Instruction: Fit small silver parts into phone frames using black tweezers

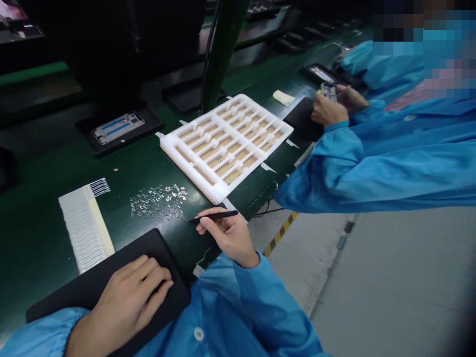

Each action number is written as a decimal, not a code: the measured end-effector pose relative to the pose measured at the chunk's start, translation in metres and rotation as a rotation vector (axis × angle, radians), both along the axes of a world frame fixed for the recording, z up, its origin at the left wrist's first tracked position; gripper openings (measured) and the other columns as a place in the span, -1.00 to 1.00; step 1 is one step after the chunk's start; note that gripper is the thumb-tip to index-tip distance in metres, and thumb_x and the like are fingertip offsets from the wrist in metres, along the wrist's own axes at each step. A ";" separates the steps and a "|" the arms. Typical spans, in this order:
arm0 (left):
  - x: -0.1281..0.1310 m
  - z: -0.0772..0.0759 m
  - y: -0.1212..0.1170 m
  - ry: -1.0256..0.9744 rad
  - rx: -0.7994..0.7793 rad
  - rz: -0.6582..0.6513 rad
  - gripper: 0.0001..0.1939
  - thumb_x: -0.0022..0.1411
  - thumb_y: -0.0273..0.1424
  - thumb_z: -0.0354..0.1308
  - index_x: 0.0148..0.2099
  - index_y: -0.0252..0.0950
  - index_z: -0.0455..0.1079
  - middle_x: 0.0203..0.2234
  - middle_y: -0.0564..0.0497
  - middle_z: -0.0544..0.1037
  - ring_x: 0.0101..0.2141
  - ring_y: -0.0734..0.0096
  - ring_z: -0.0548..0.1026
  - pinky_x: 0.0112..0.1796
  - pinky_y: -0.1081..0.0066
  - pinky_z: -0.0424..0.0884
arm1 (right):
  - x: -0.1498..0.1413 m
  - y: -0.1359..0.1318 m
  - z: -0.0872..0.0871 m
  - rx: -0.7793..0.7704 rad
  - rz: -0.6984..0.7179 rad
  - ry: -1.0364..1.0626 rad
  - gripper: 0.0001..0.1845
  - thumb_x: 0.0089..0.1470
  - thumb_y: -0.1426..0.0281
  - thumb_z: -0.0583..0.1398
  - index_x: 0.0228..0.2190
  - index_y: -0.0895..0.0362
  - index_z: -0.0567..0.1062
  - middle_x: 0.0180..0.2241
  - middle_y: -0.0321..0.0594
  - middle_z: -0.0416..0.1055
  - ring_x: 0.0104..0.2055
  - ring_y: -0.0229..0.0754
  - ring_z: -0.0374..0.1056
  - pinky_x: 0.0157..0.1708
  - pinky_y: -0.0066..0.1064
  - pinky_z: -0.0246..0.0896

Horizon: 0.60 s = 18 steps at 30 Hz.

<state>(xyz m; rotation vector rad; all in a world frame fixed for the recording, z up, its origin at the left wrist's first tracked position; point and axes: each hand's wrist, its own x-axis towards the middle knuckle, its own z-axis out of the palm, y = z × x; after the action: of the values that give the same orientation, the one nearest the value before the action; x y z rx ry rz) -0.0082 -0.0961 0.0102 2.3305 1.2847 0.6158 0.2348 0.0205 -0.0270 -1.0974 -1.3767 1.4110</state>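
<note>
Now right hand (228, 238) clamped on tweezers (217, 215); left hand (128, 302) open on black pad (61, 297); white foam tray (174, 148), tan-floored compartments (234, 166).

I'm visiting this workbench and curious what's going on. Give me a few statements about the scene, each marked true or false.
The right hand holds black tweezers. True.
The left hand holds a screwdriver. False: it rests on a black pad.
Loose shiny metal bits lie on the green bench. True.
The co-worker's hands are empty. False: they hold a small device.
</note>
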 end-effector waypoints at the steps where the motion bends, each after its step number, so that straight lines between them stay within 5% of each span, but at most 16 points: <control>1: 0.000 0.000 0.000 -0.002 0.002 0.001 -0.88 0.53 -0.45 0.07 -0.07 -0.24 0.44 -0.31 0.04 0.56 -0.33 0.36 0.50 -0.29 0.36 0.41 | 0.000 0.000 0.000 0.006 -0.026 0.001 -0.63 0.22 0.08 0.40 -0.21 0.15 0.66 -0.45 -0.18 0.66 -0.42 -0.12 0.63 -0.33 -0.28 0.68; 18: 0.001 0.000 0.000 -0.010 -0.005 0.012 -0.87 0.54 -0.45 0.06 -0.10 -0.22 0.43 -0.32 0.03 0.56 -0.34 0.36 0.50 -0.26 0.36 0.42 | -0.013 0.011 -0.008 0.034 -0.061 -0.076 -0.58 0.21 0.04 0.39 -0.19 0.16 0.65 -0.39 -0.11 0.68 -0.37 -0.06 0.67 -0.27 -0.24 0.69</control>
<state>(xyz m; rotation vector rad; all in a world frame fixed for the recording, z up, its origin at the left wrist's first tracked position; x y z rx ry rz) -0.0074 -0.0963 0.0100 2.3135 1.2956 0.6269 0.2221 0.0314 -0.0353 -1.1719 -1.4045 1.3097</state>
